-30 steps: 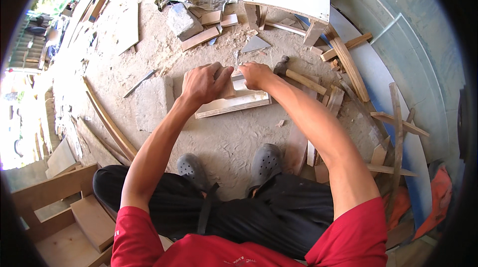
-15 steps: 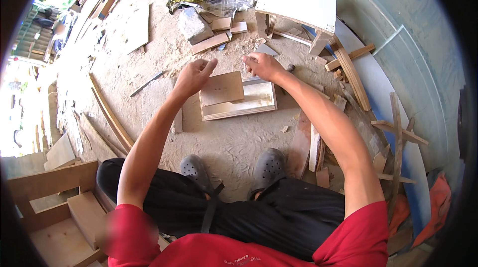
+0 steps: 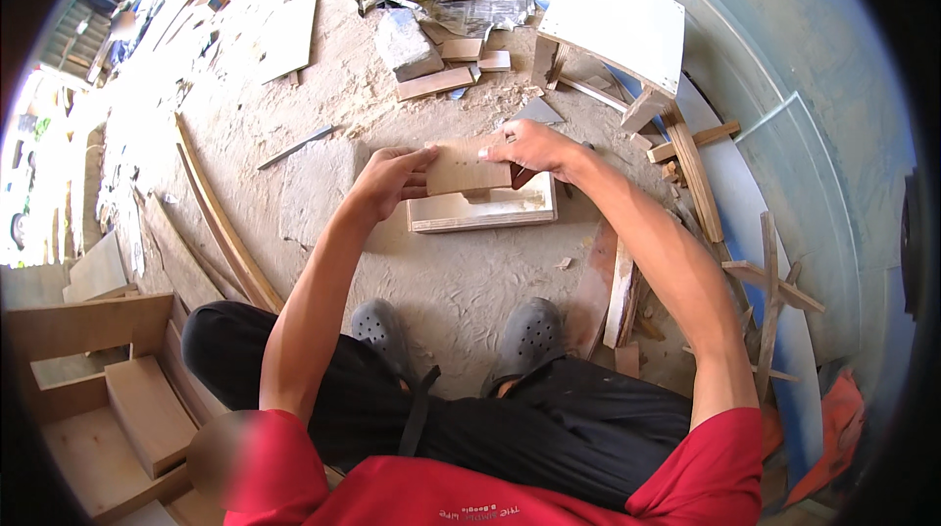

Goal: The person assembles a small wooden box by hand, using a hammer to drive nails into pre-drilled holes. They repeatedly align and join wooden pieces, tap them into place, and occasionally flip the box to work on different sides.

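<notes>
A small flat wooden board (image 3: pixel 467 169) with a few tiny dark holes is held in front of me between both hands. My left hand (image 3: pixel 394 180) is closed on its left end, thumb on the upper corner. My right hand (image 3: pixel 537 150) grips the right end, thumb on the face and fingers curled round the edge. Just beneath and behind the board, a shallow open wooden box (image 3: pixel 485 222) rests on the ground. Part of the box is hidden by the board and hands.
A concrete block (image 3: pixel 406 44) and wood offcuts (image 3: pixel 438 84) lie beyond my hands. A white-topped wooden stool (image 3: pixel 618 21) stands at the far right. Wooden strips (image 3: pixel 694 173) lean along the right. A larger wooden frame (image 3: pixel 88 315) is beside my left knee.
Both hands have closed in on the board. The right hand, earlier above the box and off the board, now grips its right end. The board has been lifted and tilted up.
</notes>
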Motion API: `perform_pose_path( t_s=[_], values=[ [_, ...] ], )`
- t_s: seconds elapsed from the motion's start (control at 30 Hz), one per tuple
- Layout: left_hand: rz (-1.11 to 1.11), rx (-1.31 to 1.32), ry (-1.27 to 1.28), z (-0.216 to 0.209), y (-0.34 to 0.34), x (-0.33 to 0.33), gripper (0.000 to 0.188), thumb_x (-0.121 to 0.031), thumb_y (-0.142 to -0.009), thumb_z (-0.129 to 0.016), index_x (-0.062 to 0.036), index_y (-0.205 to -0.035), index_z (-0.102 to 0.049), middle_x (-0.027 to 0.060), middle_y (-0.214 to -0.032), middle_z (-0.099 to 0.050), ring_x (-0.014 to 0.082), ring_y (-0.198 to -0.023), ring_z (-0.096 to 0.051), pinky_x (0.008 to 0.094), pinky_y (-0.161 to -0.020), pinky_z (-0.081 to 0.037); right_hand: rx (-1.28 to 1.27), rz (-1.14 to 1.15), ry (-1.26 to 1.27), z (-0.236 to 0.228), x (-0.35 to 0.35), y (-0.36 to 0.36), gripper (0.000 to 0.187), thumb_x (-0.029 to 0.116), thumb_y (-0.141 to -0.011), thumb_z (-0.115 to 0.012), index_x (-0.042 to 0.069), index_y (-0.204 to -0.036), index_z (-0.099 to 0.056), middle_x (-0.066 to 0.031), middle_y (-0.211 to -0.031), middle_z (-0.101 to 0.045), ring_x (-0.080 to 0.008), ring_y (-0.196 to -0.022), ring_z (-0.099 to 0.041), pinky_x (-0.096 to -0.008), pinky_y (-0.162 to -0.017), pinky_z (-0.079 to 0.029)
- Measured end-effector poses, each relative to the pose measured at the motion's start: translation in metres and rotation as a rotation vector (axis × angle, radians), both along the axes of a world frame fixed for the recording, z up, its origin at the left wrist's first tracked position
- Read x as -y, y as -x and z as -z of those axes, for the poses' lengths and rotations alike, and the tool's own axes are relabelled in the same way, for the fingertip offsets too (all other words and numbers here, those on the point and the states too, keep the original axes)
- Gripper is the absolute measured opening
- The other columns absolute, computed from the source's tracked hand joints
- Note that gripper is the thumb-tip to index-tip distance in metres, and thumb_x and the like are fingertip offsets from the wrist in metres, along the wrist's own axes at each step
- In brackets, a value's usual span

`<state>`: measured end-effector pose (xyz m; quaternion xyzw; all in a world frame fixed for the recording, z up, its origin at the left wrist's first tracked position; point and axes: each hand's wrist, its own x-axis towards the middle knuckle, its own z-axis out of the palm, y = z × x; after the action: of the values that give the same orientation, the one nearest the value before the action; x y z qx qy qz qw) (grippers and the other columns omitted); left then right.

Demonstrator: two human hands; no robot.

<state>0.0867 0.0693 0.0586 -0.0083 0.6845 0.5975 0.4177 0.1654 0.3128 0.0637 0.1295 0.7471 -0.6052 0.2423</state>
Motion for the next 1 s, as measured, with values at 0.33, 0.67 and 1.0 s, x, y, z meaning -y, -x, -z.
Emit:
perform_pose_path(
  t_s=[0.33,0.67,1.0],
  values=[
    [-0.198,0.101,-0.082,-0.008,0.018,0.007,0.055,-0.036,-0.094,-0.065,0.0121,-0.117,-0.055,0.0237,-0.111,-0.065,0.0304,-0.09,-0.07,0.0368,-0.082,-0.06,-0.117,0.216,-0.156,-0.009,0.018,0.052,0.041,0.04,-0.089,-0.07,0.008,-0.112,-0.062,-0.0068,-0.095,-0.063,-0.0158,-0.082,-0.06,-0.0314,-0.057,-0.05],
    [0.034,0.096,0.137,-0.029,0.02,0.021,0.071,-0.055,-0.095,-0.055,0.0131,-0.116,-0.057,0.0242,-0.101,-0.07,0.0275,-0.091,-0.072,0.0338,-0.076,-0.062,-0.281,0.329,-0.191,-0.004,0.035,0.082,0.038,0.039,-0.09,-0.068,0.006,-0.108,-0.067,-0.0033,-0.093,-0.065,-0.0131,-0.082,-0.06,-0.0308,-0.069,-0.05],
    [0.024,-0.246,0.267,-0.007,0.03,0.025,0.065,-0.053,-0.097,-0.054,0.0085,-0.117,-0.062,0.0202,-0.104,-0.07,0.0267,-0.087,-0.071,0.0388,-0.079,-0.059,-0.169,0.311,-0.007,0.013,0.04,0.081,0.032,0.029,-0.092,-0.065,-0.002,-0.098,-0.067,-0.0097,-0.087,-0.066,-0.0177,-0.077,-0.065,-0.0335,-0.068,-0.057]
  ],
)
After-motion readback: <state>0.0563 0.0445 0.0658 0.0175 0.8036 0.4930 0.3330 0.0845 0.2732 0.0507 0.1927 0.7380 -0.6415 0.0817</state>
